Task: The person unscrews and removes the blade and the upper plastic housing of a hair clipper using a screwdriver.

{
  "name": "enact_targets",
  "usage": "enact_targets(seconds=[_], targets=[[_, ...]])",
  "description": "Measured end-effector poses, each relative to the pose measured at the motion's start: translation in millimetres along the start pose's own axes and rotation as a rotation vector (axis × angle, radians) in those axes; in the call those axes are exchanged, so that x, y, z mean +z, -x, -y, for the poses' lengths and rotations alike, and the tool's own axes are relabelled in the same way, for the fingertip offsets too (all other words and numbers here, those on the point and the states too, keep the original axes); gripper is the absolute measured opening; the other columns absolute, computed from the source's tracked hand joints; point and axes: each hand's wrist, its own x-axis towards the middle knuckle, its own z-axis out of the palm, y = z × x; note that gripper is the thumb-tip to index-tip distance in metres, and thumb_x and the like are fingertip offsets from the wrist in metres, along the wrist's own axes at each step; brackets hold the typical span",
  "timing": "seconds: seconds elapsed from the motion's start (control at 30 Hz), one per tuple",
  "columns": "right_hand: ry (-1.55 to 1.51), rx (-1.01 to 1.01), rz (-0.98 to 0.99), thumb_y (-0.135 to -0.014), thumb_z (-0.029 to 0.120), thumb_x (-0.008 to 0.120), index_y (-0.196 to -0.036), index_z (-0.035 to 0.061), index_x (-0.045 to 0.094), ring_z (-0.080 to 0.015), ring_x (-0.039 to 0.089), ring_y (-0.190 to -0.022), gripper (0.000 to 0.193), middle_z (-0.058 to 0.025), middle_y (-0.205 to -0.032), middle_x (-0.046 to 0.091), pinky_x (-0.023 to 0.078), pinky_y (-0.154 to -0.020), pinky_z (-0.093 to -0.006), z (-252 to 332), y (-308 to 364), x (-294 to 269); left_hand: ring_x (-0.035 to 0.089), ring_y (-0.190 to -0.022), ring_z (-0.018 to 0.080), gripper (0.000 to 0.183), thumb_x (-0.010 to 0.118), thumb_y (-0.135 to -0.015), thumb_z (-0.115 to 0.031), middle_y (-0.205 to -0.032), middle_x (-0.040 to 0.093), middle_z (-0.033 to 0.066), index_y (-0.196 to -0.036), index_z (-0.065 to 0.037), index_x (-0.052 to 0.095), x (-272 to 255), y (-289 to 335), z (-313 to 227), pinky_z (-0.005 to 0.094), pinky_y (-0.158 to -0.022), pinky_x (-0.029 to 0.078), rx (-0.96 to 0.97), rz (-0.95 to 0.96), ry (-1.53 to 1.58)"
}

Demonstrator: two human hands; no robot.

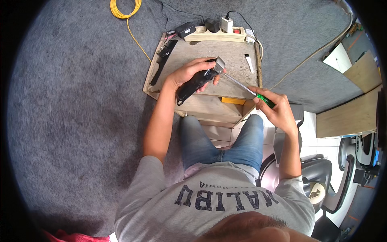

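My left hand [186, 73] is closed around a black hair clipper [192, 85], tilted with its silver blade head [219, 64] up and to the right. In my right hand [278, 111] is a screwdriver [265, 100] with a green and black handle and a long metal shaft. Its shaft slants up to the left, and the tip meets the clipper near the blade head; the exact contact point is too small to tell. Both hands are over the near part of a small wooden table [238, 76].
A power strip [215, 35] with adapters lies along the table's far edge. On the tabletop are a black comb [163, 64] at left and a small white brush [249, 63] at right. A coiled yellow cable [125, 8] rests beyond. Black chairs [318, 169] stand at right.
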Motion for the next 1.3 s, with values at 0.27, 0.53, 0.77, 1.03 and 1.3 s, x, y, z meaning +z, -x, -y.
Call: enact_targets(seconds=[0.27,0.53,0.77,1.03,1.3], targets=[[0.048,-0.024,0.015,-0.106,0.025,0.074,-0.135,0.007,0.077,-0.008,0.061,-0.062,0.035,-0.0101,-0.073,0.075,0.05,-0.06,-0.0301,-3.7,-5.0,-1.5,0.061,-0.053,0.0086,0.051,0.052,-0.112,-0.038,-0.093,0.072,0.0122,-0.138,0.004,0.063,6.2,1.1,0.1,0.0216,-0.045,0.05,0.07,-0.037,-0.159],[0.011,-0.028,0.012,-0.106,0.026,0.072,-0.135,0.0091,0.078,-0.0067,0.052,-0.057,0.034,-0.0089,-0.067,0.068,0.046,-0.055,-0.0313,-6.3,-7.5,-2.9,0.062,-0.053,0.0078,0.052,0.053,-0.112,-0.038,-0.092,0.073,0.0123,-0.139,0.005,0.063,8.0,2.2,1.4,0.021,-0.046,0.051,0.067,-0.068,-0.13],[0.098,-0.001,0.078,-0.107,0.025,0.071,-0.135,0.0086,0.078,-0.0064,0.058,-0.059,0.033,-0.0067,-0.068,0.069,0.049,-0.056,-0.0303,-1.5,-10.6,-10.2,0.062,-0.052,0.0072,0.05,0.052,-0.112,-0.037,-0.09,0.073,0.0116,-0.137,0.005,0.064,8.0,2.9,2.5,0.0202,-0.045,0.051,0.094,-0.065,-0.152],[-0.029,0.061,0.199,-0.108,0.026,0.07,-0.139,0.0087,0.076,-0.0119,0.065,-0.06,0.036,-0.0091,-0.071,0.07,0.055,-0.062,-0.0323,11.0,-18.5,-22.2,0.06,-0.052,0.0075,0.045,0.053,-0.112,-0.038,-0.085,0.071,0.0077,-0.131,0.0,0.066,10.8,4.0,2.2,0.0219,-0.044,0.049,0.086,-0.092,-0.192],[0.147,-0.062,0.067,-0.107,0.022,0.07,-0.139,0.0112,0.076,-0.0206,0.058,-0.054,0.034,-0.018,-0.068,0.063,0.053,-0.062,-0.0383,11.5,-14.1,-4.4,0.062,-0.053,0.0091,0.042,0.056,-0.11,-0.047,-0.083,0.071,0.0069,-0.111,-0.006,0.064,13.6,2.9,2.2,0.0244,-0.045,0.052,0.039,-0.234,-0.077]])
